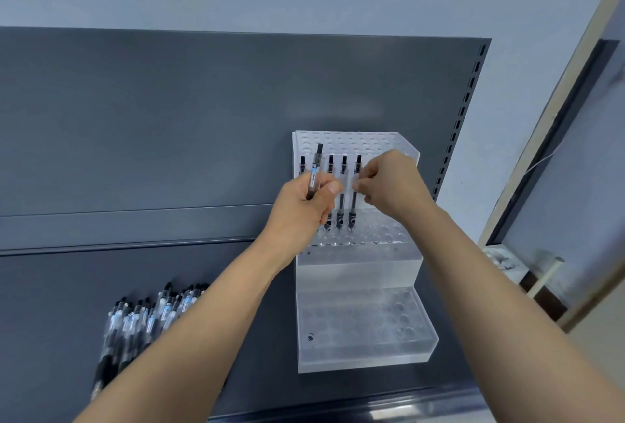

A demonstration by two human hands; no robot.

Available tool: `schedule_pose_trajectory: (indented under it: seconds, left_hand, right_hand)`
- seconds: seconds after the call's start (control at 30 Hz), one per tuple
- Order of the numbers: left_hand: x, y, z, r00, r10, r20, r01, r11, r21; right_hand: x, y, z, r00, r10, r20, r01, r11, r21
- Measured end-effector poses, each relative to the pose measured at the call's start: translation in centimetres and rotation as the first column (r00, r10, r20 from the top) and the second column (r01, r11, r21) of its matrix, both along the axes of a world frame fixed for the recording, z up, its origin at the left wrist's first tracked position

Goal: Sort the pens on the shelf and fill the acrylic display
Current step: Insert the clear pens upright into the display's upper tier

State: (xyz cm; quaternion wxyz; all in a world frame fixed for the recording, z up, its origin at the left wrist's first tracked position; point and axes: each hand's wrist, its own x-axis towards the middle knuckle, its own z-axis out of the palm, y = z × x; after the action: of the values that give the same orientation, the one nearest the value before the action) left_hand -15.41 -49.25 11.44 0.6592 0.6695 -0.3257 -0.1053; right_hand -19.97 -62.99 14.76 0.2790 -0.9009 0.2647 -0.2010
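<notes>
A clear stepped acrylic display (365, 351) with rows of holes stands on the dark shelf (263, 372). Several black-tipped pens (344, 165) stand upright in its upper tier. My left hand (304, 206) grips a clear pen (316, 165) that pokes up above my fist, over the left end of that row. My right hand (389, 186) pinches the rightmost standing pen (357, 165) near its middle. A loose pile of the same pens (145, 318) lies on the shelf at the lower left, partly hidden by my left forearm.
The shelf's dark back panel (169, 118) rises right behind the display, with a slotted upright (456, 125) at its right edge. A door frame and a small white object (504, 260) are off to the right beyond the shelf.
</notes>
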Motion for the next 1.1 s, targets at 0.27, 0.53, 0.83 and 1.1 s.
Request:
schedule_pose_trajectory:
  seconds: [0.27,0.53,0.83,1.1]
  left_hand:
    - [-0.5,-0.9,0.1,0.998,-0.055,0.043,0.050,0.992,0.113]
    - [-1.6,-1.9,0.8,0.987,-0.137,0.085,0.124,0.982,0.144]
    - [-0.4,-0.2,-0.1,0.969,-0.010,0.247,-0.034,0.984,0.173]
    - [-0.3,1.7,0.0,0.790,-0.061,0.611,-0.217,0.903,0.371]
  right_hand:
    - [-2.7,1.1,2.9,0.982,0.089,0.169,-0.092,0.996,0.009]
    - [-3.5,1.2,3.8,0.955,0.149,0.256,-0.176,0.981,0.085]
    - [-2.7,-1.0,3.4,0.937,-0.043,0.346,0.054,0.998,-0.024]
    - [-1.0,-0.9,1.5,0.981,-0.019,0.192,0.019,1.000,0.003]
